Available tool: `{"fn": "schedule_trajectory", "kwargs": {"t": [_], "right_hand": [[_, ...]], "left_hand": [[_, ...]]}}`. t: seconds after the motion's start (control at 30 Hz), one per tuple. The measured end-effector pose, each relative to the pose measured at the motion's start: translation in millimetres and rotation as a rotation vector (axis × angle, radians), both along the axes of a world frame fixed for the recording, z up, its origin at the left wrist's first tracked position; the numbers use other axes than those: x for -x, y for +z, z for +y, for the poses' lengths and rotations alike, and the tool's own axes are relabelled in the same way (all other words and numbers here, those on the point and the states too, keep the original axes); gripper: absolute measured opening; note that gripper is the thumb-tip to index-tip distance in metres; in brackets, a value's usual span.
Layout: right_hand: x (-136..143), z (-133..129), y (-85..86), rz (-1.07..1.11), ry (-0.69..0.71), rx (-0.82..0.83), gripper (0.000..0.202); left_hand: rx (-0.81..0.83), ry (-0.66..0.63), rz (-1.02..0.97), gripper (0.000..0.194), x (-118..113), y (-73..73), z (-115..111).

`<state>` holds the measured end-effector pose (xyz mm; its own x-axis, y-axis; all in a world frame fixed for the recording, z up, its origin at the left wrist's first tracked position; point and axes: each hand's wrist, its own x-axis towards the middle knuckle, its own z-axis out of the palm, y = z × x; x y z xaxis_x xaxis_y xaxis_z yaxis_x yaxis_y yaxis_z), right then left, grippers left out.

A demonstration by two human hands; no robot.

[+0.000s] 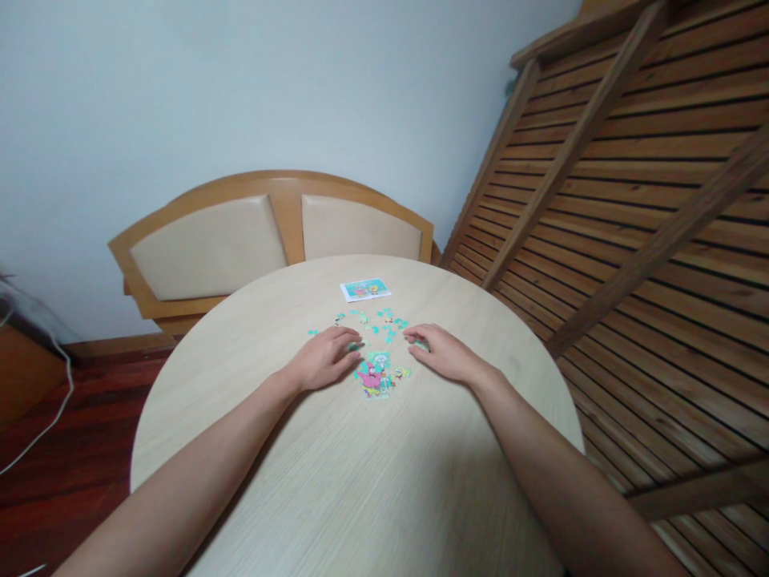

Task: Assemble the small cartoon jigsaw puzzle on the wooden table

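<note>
A partly joined jigsaw puzzle (373,380) with pink and teal cartoon figures lies on the table between my hands. My left hand (324,357) rests at its upper left, fingers loosely curved and apart, with a teal bit showing by the fingertips. On the other side, my right hand (443,353) is held with thumb and fingers apart, near a small teal piece partly hidden by the fingers. Several loose teal puzzle pieces (390,324) are scattered just beyond both hands. A small joined part with a yellow figure (401,373) sits right of the main puzzle.
A picture card (365,289) with pink and yellow cartoon figures lies farther back on the round wooden table (336,497). Behind it stands a headboard with cream panels (210,244). A slatted wooden frame (630,208) leans at the right. A white cable (66,385) hangs at the left.
</note>
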<state>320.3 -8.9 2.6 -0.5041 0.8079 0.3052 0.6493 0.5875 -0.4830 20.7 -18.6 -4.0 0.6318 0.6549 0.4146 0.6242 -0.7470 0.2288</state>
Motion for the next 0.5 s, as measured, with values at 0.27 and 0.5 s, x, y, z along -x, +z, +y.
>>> {"fn": "schedule_trajectory", "kwargs": {"t": [0.27,0.5], "right_hand": [[22.2,23.9,-22.2,-0.181,-0.037,-0.114,0.05],[26.8,30.7,-29.2,-0.226,-0.112,-0.104,0.052]], "left_hand": [[0.042,-0.207,0.012,0.04,-19.1,4.3,-15.9],[0.075,-0.278,0.06,0.046,-23.4,-0.5,-20.8]]}}
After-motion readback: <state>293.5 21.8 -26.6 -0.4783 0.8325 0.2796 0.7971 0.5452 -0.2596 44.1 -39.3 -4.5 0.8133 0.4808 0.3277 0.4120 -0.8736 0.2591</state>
